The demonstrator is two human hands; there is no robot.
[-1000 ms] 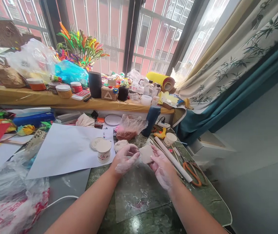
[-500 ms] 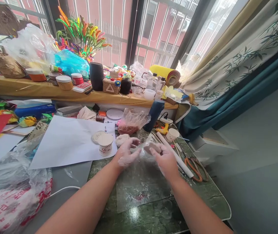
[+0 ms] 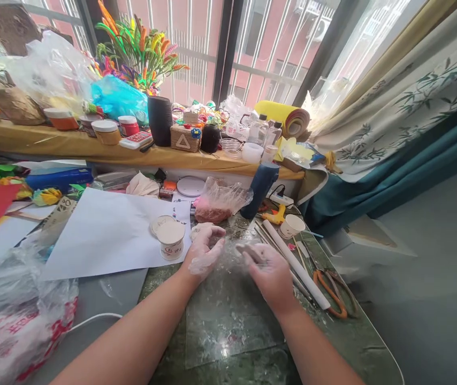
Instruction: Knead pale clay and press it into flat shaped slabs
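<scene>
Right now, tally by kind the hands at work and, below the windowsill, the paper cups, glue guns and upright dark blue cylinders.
Hands: 2
Paper cups: 2
Glue gun: 1
Upright dark blue cylinder: 1
Total: 6

Daylight via barred window (image 3: 196,32), approx. 12 o'clock, dark frames, pink bldg. (image 3: 244,37) w/ AC unit outside. Sill (image 3: 128,152) below, mustard cloth cover. Curtains (image 3: 397,101) at 1-2 o'clock: cream w/ leaf print, tan edge, teal layer. Plain grey wall (image 3: 445,235), approx. 3 o'clock. Tabletop (image 3: 333,342) dk green, marbled, glossy, pale rim, glare spot near 6 o'clock.
</scene>
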